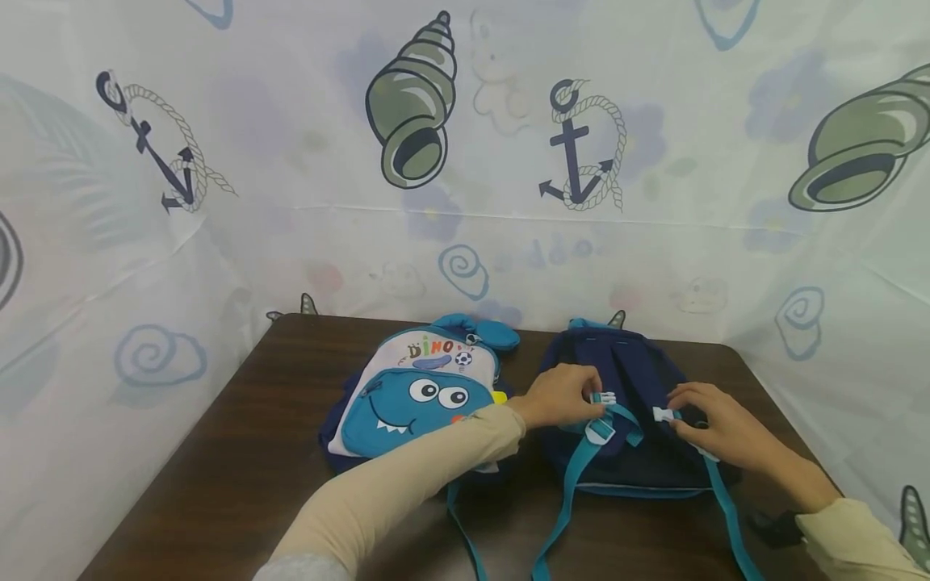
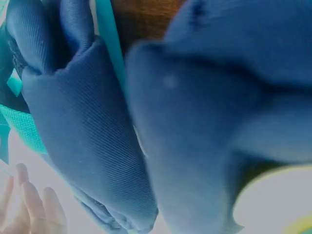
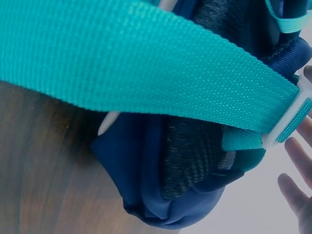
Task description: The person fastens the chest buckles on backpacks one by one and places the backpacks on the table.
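A dark blue backpack [image 1: 621, 363] lies on the table with its straps facing up. Over it, my left hand [image 1: 555, 395] pinches a white buckle half [image 1: 609, 398] on a teal strap. To its right, my right hand [image 1: 726, 424] pinches the other white buckle half [image 1: 663, 414] between thumb and fingers. A gap separates the two halves, and they point roughly at each other. A white strap slider [image 1: 600, 432] hangs under the left hand. In the right wrist view, teal webbing [image 3: 146, 63] runs across to another white slider [image 3: 287, 114] near the fingers.
A second backpack [image 1: 417, 411], with a blue dinosaur face and a round teal tag [image 1: 497, 335], lies to the left, partly under my left forearm. Loose teal straps [image 1: 563, 516] trail toward the front of the brown table [image 1: 218, 484]. A patterned cloth [image 1: 327, 242] hangs behind.
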The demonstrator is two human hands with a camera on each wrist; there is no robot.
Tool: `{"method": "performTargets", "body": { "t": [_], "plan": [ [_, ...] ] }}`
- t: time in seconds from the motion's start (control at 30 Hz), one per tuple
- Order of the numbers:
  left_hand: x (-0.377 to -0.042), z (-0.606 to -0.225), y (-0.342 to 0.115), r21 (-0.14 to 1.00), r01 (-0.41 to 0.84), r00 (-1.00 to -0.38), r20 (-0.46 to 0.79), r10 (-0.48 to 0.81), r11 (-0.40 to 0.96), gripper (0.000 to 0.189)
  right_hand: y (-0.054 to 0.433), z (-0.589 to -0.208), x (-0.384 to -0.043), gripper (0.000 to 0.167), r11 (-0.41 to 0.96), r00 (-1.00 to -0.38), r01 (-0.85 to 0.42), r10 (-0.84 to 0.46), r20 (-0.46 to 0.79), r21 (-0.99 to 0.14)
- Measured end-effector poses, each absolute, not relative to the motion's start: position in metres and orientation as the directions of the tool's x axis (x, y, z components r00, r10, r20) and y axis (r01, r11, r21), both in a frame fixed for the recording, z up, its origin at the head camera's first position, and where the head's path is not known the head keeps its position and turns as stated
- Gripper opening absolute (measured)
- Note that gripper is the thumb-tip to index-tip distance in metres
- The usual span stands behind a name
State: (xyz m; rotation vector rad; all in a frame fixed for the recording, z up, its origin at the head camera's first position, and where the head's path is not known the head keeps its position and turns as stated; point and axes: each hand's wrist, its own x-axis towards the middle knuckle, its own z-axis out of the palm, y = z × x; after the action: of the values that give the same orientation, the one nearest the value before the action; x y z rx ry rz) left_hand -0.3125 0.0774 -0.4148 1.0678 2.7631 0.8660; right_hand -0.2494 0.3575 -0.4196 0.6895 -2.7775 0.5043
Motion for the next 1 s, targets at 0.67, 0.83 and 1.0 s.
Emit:
{"method": "performTargets", "body": {
  "t": [0.67,0.83,1.0],
  "plan": [
    [-0.311,-0.414,0.092,0.469,0.622,-0.752,0.137,0.644,0.627,0.022,0.344,-0.411,-0.250,0.019,0.817,-0.844,-0.512,-0.420,0.334,-0.264],
    [-0.310,-0.415,0.097,0.460,0.627,-0.750,0.137,0.648,0.629,0.020,0.342,-0.411,-0.250,0.021,0.820,-0.846,-0.507,-0.414,0.336,-0.265],
    [-0.309,-0.414,0.099,0.446,0.637,-0.745,0.145,0.651,0.629,0.020,0.337,-0.411,-0.251,0.021,0.817,-0.855,-0.498,-0.408,0.321,-0.290]
  ]
}}
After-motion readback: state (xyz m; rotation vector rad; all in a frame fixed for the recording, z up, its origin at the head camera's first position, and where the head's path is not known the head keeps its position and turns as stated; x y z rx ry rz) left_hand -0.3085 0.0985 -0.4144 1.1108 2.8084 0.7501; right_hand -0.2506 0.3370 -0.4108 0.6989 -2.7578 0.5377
